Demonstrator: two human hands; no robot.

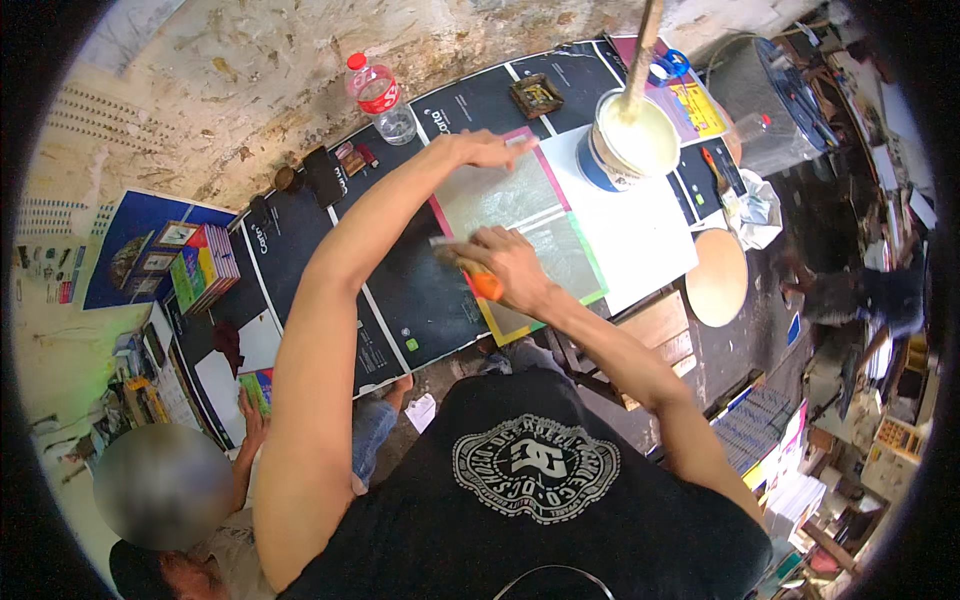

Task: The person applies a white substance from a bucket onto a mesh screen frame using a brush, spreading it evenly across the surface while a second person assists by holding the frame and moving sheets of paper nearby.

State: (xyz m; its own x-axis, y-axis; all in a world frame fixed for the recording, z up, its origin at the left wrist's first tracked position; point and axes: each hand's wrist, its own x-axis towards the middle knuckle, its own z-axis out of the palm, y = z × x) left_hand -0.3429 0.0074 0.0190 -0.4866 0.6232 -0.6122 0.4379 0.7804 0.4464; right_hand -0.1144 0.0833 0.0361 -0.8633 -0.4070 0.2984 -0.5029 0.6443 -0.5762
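One bottle (380,97), one bucket (628,143)

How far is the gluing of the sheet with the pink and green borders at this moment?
Done: most of the bordered sheet already looks shiny and wet. In hand: the right hand holds an orange-handled brush on the sheet's near left part, while the left hand presses its far edge flat. Left: I cannot tell which patches are uncoated. The glue bucket, with a stick standing in it, sits beside the sheet.

Bright even daylight, soft shadows, fisheye bending — dark blurred rim
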